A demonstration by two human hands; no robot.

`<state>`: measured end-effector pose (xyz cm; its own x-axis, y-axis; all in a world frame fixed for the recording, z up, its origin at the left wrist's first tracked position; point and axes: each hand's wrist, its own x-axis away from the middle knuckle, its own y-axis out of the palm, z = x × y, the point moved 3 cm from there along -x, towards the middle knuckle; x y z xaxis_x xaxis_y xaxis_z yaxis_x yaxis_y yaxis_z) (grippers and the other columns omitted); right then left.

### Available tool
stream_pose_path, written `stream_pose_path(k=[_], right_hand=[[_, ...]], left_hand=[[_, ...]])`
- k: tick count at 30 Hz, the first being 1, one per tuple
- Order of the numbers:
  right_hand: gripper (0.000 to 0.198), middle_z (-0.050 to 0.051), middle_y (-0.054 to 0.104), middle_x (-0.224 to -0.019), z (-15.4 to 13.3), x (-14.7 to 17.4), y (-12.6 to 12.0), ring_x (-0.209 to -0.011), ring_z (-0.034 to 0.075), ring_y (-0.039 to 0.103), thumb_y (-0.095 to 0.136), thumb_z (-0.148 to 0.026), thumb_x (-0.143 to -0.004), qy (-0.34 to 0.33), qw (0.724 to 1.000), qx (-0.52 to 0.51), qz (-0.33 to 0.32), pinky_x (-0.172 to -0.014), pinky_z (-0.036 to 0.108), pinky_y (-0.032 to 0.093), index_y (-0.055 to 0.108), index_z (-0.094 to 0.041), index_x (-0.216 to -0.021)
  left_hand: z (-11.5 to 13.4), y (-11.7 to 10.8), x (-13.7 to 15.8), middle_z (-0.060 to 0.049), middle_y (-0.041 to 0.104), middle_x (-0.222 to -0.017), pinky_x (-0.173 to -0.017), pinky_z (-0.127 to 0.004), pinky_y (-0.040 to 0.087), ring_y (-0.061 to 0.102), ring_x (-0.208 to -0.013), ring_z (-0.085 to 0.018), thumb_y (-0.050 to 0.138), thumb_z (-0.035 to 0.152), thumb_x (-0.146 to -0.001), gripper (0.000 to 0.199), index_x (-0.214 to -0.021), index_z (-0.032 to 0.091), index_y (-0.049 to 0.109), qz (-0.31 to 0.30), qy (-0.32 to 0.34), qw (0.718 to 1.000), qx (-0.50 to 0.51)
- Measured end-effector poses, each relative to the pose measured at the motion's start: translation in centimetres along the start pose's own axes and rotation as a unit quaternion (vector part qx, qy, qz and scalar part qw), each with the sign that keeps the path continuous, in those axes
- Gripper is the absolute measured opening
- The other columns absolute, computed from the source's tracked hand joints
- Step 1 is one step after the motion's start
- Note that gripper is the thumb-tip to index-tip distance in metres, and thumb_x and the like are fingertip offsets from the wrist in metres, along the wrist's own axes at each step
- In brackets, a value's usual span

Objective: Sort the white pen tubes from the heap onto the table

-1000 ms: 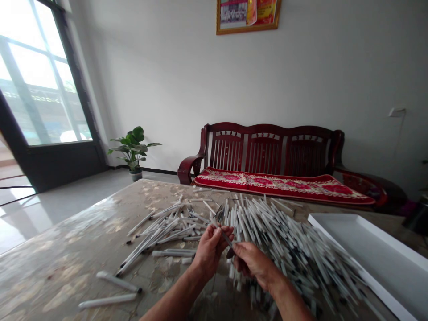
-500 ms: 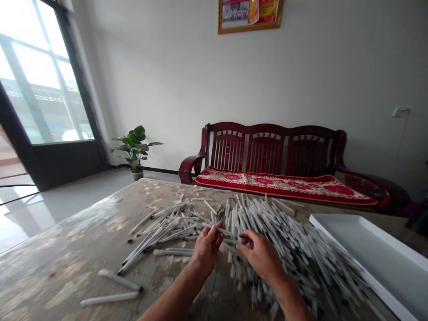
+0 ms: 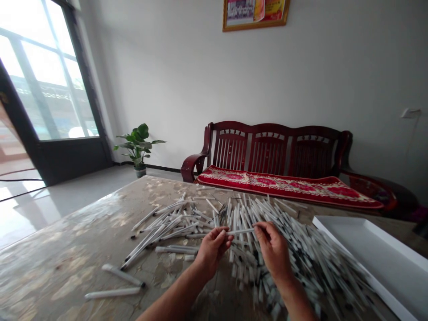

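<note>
A slim whitish pen (image 3: 240,232) spans the gap between my two hands above the table. My left hand (image 3: 214,247) is closed round its left end, thumb and fingers pressed together. At the other end, my right hand (image 3: 272,245) pinches it with thumb and fingertips. Whether the pen is whole or in two parts I cannot make out. Below and to the right of my hands spreads a big heap of similar pens (image 3: 301,240), translucent white with some dark tips. To the left lies a looser bunch of pens (image 3: 163,229), several with black ends.
A shallow white tray (image 3: 371,249) stands on the table at the right. Two pens (image 3: 113,292) lie apart at the front left of the patterned table (image 3: 67,263). Beyond the table are a dark red wooden bench (image 3: 267,147) and a potted plant (image 3: 138,145).
My right hand has moved right and turned, its fingers now at the pen's right end. The hands are farther apart, showing more of the pen. The view has shifted slightly.
</note>
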<state>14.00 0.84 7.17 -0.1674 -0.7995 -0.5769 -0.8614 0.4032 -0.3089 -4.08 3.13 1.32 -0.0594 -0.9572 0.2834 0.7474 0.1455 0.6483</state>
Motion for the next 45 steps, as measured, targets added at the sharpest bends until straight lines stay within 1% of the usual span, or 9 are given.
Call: stream_pose_path(k=[7,12,15,22,29,33,38,42,45], right_hand=[[0.035,0.003,0.065,-0.07,0.8,-0.1,-0.7,-0.064,0.018,0.058,0.052,-0.052,-0.087,0.023,0.999,0.014,0.042,-0.062,0.027,0.047,0.066,-0.02,-0.085],[0.036,0.002,0.065,-0.068,0.6,0.0,-0.8,-0.06,0.017,0.057,0.05,-0.053,-0.089,0.007,0.999,0.047,0.022,-0.059,0.026,0.046,0.066,-0.021,-0.085],[0.034,0.002,0.066,-0.069,0.0,-0.1,-1.0,-0.06,0.017,0.059,0.05,-0.051,-0.089,-0.01,0.998,0.062,0.011,-0.059,0.025,0.046,0.066,-0.021,-0.086],[0.033,0.002,0.066,-0.067,-0.4,-0.1,-0.9,-0.06,0.017,0.06,0.052,-0.05,-0.089,-0.013,0.996,0.084,-0.016,-0.06,0.025,0.045,0.066,-0.022,-0.081],[0.041,-0.001,0.059,-0.058,1.0,-0.2,-0.3,-0.049,0.015,0.052,0.058,-0.06,-0.081,0.108,0.993,-0.048,-0.016,-0.045,0.024,0.04,0.066,-0.02,-0.087],[0.045,0.0,0.059,-0.061,2.0,-0.3,-0.4,-0.051,0.015,0.053,0.062,-0.062,-0.077,0.146,0.985,-0.089,0.001,-0.044,0.024,0.041,0.066,-0.019,-0.089],[0.046,-0.001,0.059,-0.06,2.5,-0.3,-0.9,-0.049,0.014,0.053,0.064,-0.063,-0.075,0.156,0.982,-0.095,0.038,-0.044,0.024,0.041,0.066,-0.018,-0.086],[0.049,-0.004,0.059,-0.058,3.5,-0.4,-1.4,-0.048,0.012,0.051,0.069,-0.064,-0.07,0.203,0.959,-0.153,0.123,-0.041,0.021,0.039,0.064,-0.018,-0.086],[0.046,-0.004,0.061,-0.058,5.0,-0.5,-1.9,-0.049,0.011,0.053,0.071,-0.061,-0.068,0.226,0.936,-0.188,0.195,-0.042,0.02,0.04,0.064,-0.018,-0.083]], left_hand=[[-0.1,-0.1,0.2,-0.003,0.069,-0.067,-0.058,-0.016,0.057,0.069,-0.061,-0.01,0.067,0.008,-0.083,0.005,-0.079,0.011,0.067,0.007,-0.014,1.0,-0.02],[-0.5,0.2,0.7,-0.008,0.072,-0.079,-0.061,-0.021,0.058,0.072,-0.069,-0.014,0.064,0.024,-0.088,0.013,-0.092,0.012,0.067,-0.051,-0.048,0.996,-0.055],[-0.9,0.4,0.9,-0.009,0.073,-0.08,-0.057,-0.017,0.054,0.069,-0.065,-0.012,0.068,0.026,-0.085,0.015,-0.088,0.012,0.066,-0.089,-0.068,0.991,-0.075],[-1.1,0.5,0.7,-0.004,0.069,-0.07,-0.049,-0.012,0.048,0.063,-0.055,-0.006,0.064,0.019,-0.088,0.009,-0.088,0.01,0.067,-0.093,-0.101,0.988,-0.077],[-1.6,0.1,0.1,0.0,0.062,-0.057,-0.046,-0.01,0.045,0.054,-0.044,-0.003,0.072,0.015,-0.08,0.008,-0.075,0.009,0.068,-0.112,-0.098,0.986,-0.075],[-1.3,0.0,0.0,0.0,0.063,-0.057,-0.044,-0.01,0.044,0.054,-0.046,-0.004,0.075,0.013,-0.076,0.007,-0.076,0.009,0.07,-0.094,-0.08,0.991,-0.059],[-0.9,-0.4,-0.1,0.0,0.064,-0.058,-0.045,-0.012,0.045,0.055,-0.047,-0.004,0.084,0.022,-0.066,0.021,-0.075,0.009,0.07,-0.063,-0.042,0.995,-0.064],[0.4,-1.2,-0.4,-0.001,0.066,-0.058,-0.048,-0.015,0.048,0.058,-0.05,-0.007,0.089,0.032,-0.053,0.035,-0.074,0.01,0.071,-0.018,0.017,0.995,-0.101],[2.6,-2.1,-0.7,-0.002,0.07,-0.063,-0.051,-0.019,0.05,0.063,-0.055,-0.012,0.088,0.036,-0.049,0.039,-0.074,0.012,0.071,0.046,0.108,0.986,-0.119]])
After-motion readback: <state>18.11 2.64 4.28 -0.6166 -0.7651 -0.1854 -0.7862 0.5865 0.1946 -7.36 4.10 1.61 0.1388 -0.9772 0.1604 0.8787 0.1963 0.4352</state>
